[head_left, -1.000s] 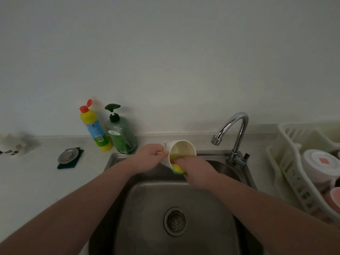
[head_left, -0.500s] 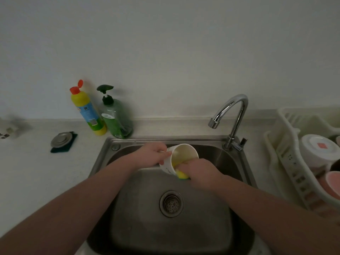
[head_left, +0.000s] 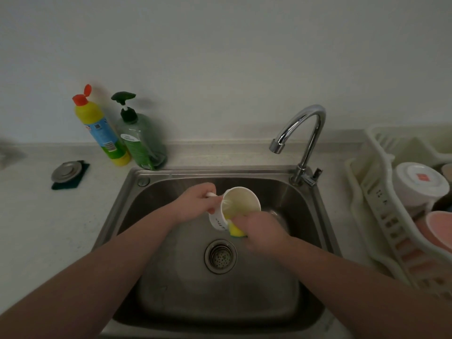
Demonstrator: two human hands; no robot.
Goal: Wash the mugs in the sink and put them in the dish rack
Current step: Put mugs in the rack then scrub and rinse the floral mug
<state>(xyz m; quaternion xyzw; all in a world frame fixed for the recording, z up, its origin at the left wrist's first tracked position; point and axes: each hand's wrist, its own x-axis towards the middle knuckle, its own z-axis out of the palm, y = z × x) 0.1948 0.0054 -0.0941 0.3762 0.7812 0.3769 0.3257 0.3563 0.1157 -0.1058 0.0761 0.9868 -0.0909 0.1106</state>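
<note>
One white mug (head_left: 238,206) mid-scrub, held at centre frame over the sink (head_left: 171,253), tilted with its mouth facing up and away. Probably ceramic, so stiff, a bit weighty, chippable against the steel, and likely slippery if soapy; best taken by the handle. Pale inside with a yellowish tint, some dark lettering on the outer wall, too small to read. Left hand (head_left: 195,204) gripping the handle, fingers curled round it. Right hand (head_left: 261,227) squeezing a yellow sponge (head_left: 236,231) against the near lip, fingers wrapped over it. Drain strainer (head_left: 220,256) just below, tap (head_left: 302,133) up right with no water visibly running. Dish rack (head_left: 371,192) at the right edge, already carrying a white bowl (head_left: 418,184) and something pink (head_left: 440,228). Two soap bottles (head_left: 122,133) standing on the bench upper left, next to a metal plug (head_left: 66,171).
</note>
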